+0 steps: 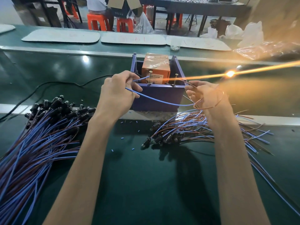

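Up front, the blue wire sags in a shallow arc between the two hands, just before the near wall of the purple box. The left hand has its fingers curled round the wire, pinching it close to one end; that short free end pokes out past the fingertips toward a screw on the face of the orange unit standing inside the box. The right hand pinches the brown wire between thumb and fingertips at the box's right corner, and the rest of that wire curls in a loop round the hand to meet the blue one below the palm. Whether either tip touches metal is too small to tell. Under the right wrist lies a loose pile of blue and brown wires with black ends, spreading out to the right. Left of the left forearm a larger bundle of the same wires fans toward the near edge, its black caps heaped at the far end. Both forearms stretch over the green belt, where small blue bits lie scattered between them. Beyond the left hand a black cable snakes off to the left. Farther out past the box lie white mats, and behind them stand orange stools.
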A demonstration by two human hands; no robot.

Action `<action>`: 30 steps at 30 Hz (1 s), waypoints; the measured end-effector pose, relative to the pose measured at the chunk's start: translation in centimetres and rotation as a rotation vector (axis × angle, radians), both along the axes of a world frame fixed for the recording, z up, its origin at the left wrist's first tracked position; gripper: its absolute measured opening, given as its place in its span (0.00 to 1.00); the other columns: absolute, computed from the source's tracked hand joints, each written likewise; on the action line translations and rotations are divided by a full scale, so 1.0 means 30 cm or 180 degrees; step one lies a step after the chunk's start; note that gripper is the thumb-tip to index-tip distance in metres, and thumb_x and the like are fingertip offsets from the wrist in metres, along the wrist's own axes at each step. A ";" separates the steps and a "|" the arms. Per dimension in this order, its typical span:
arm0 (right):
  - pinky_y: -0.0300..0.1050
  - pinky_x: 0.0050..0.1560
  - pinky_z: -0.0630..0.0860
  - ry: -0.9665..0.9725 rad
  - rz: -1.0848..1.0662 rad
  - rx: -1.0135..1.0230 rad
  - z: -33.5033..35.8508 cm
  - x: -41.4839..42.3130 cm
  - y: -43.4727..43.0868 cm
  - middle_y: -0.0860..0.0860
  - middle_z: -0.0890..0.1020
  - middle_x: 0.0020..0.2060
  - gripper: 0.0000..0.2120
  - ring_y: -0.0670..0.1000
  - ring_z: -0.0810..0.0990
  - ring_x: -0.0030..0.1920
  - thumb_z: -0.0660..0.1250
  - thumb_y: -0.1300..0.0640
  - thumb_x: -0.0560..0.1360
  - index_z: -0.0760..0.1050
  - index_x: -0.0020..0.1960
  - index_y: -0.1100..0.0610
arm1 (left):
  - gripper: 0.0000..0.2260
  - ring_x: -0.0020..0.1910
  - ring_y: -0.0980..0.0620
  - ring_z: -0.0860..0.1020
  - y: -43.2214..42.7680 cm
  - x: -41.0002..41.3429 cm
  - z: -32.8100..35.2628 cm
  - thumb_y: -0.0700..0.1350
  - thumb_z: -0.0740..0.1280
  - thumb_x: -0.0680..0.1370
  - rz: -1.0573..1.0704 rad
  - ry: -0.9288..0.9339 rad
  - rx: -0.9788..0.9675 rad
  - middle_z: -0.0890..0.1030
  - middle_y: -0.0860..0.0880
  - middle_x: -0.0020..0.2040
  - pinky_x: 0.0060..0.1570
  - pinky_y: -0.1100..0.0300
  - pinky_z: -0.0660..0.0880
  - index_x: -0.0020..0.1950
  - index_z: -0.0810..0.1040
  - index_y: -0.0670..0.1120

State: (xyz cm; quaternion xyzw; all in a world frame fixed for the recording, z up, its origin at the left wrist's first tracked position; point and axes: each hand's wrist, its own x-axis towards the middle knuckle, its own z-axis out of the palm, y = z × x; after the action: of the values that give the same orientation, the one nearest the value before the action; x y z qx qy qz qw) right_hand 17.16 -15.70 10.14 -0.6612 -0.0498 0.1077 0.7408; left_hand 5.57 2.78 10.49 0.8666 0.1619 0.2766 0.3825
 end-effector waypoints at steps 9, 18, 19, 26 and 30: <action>0.30 0.30 0.74 -0.0213 -0.0040 -0.0005 -0.006 -0.020 -0.005 0.48 0.81 0.28 0.17 0.41 0.78 0.27 0.51 0.70 0.80 0.75 0.43 0.59 | 0.12 0.35 0.59 0.81 0.001 -0.003 0.004 0.34 0.58 0.79 -0.0082 0.0026 -0.0014 0.80 0.59 0.34 0.46 0.60 0.75 0.49 0.76 0.50; 0.30 0.23 0.67 -0.0396 0.0099 -0.1077 0.013 -0.034 -0.044 0.48 0.80 0.22 0.07 0.42 0.72 0.21 0.63 0.52 0.79 0.78 0.48 0.53 | 0.13 0.33 0.57 0.81 0.051 -0.066 0.060 0.38 0.57 0.75 -0.0723 0.1332 0.0034 0.83 0.55 0.33 0.49 0.51 0.79 0.44 0.78 0.52; 0.29 0.22 0.66 -0.0421 0.0101 -0.1126 0.014 -0.033 -0.045 0.47 0.79 0.21 0.06 0.42 0.71 0.21 0.64 0.52 0.79 0.77 0.50 0.54 | 0.11 0.33 0.57 0.81 0.063 -0.077 0.064 0.39 0.59 0.77 -0.0881 0.1618 0.0218 0.83 0.56 0.34 0.49 0.53 0.78 0.44 0.78 0.52; 0.30 0.22 0.67 -0.0385 -0.0363 -0.0783 0.023 -0.015 -0.108 0.46 0.81 0.24 0.08 0.40 0.70 0.19 0.66 0.56 0.78 0.71 0.56 0.54 | 0.06 0.32 0.63 0.80 0.077 -0.100 0.057 0.54 0.68 0.75 -0.1280 0.2590 0.0551 0.83 0.59 0.35 0.39 0.63 0.73 0.49 0.78 0.53; 0.29 0.27 0.72 -0.0438 -0.0484 0.0043 0.060 -0.021 -0.147 0.47 0.82 0.27 0.05 0.41 0.76 0.24 0.65 0.57 0.78 0.76 0.45 0.56 | 0.11 0.33 0.64 0.80 0.069 -0.094 0.055 0.56 0.69 0.74 -0.1309 0.2589 0.0549 0.84 0.59 0.37 0.41 0.60 0.76 0.54 0.75 0.55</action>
State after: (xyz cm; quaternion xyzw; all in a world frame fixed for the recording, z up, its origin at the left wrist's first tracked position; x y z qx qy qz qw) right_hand 16.54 -20.12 11.94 -0.6639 -0.0510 0.0052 0.7460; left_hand 2.73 4.85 12.14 0.9475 0.1000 -0.1549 0.2614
